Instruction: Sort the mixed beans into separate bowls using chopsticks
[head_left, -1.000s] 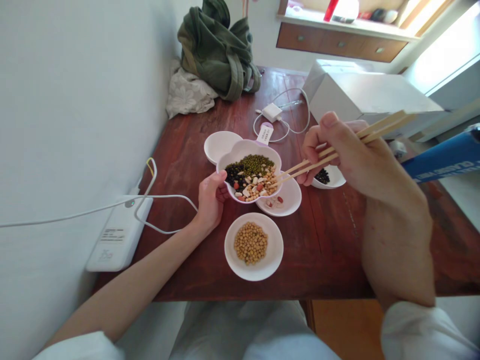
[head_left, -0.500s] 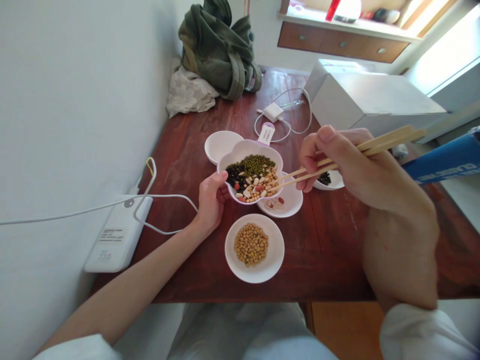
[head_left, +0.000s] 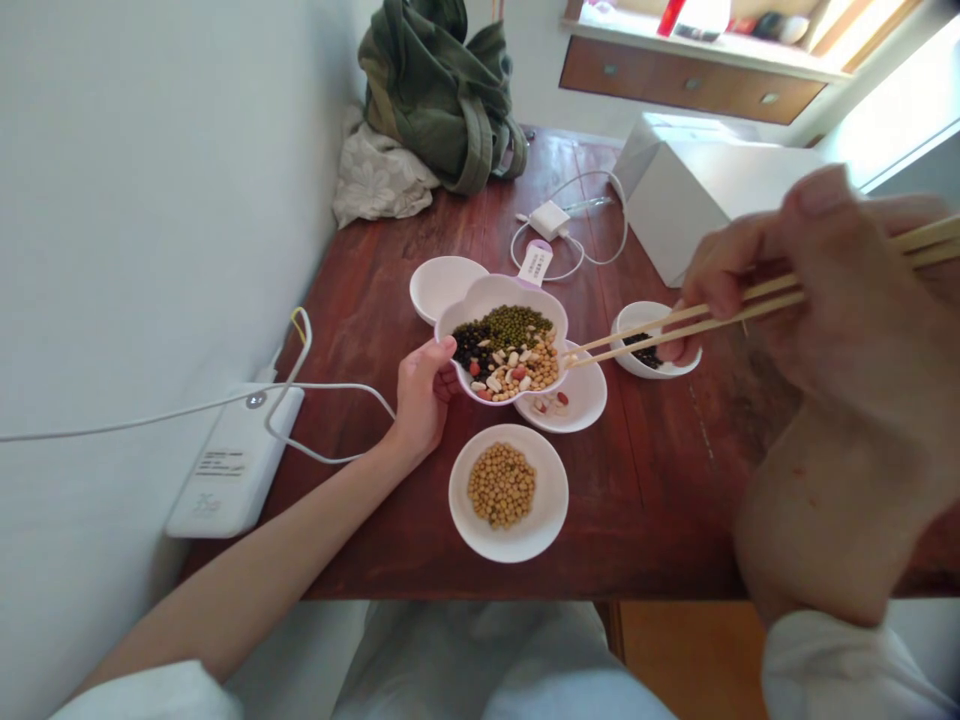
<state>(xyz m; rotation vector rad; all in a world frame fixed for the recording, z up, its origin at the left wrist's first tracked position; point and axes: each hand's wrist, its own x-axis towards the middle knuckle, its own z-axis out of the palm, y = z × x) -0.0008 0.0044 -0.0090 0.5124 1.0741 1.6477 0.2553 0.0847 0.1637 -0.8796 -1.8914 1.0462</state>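
With thumb on its rim, my left hand (head_left: 424, 392) grips a flower-shaped bowl (head_left: 480, 296) with a lilac edge. Green mung beans (head_left: 517, 326), black beans (head_left: 471, 346), yellow soybeans and peanuts (head_left: 517, 372) lie in it. My right hand (head_left: 817, 270) is closed around wooden chopsticks (head_left: 697, 322); their tips are at the bowl's right rim, and I make out nothing between them. Partly under the bowl sits a white dish (head_left: 589, 400) with a few reddish peanuts. Nearer me stands a dish (head_left: 551, 520) of soybeans (head_left: 501, 486).
A bowl (head_left: 622, 330) of black beans is beside my right fingers. Behind the flower bowl is another white dish (head_left: 439, 285). A charger with cable (head_left: 549, 220), green bag (head_left: 442, 110) and white box (head_left: 675, 210) stand farther back. A power strip (head_left: 232, 470) lies left.
My right hand has moved right with the chopsticks, drawing their tips from the peanuts to the bowl's right edge. The black bean bowl shows more. My left hand stays put.
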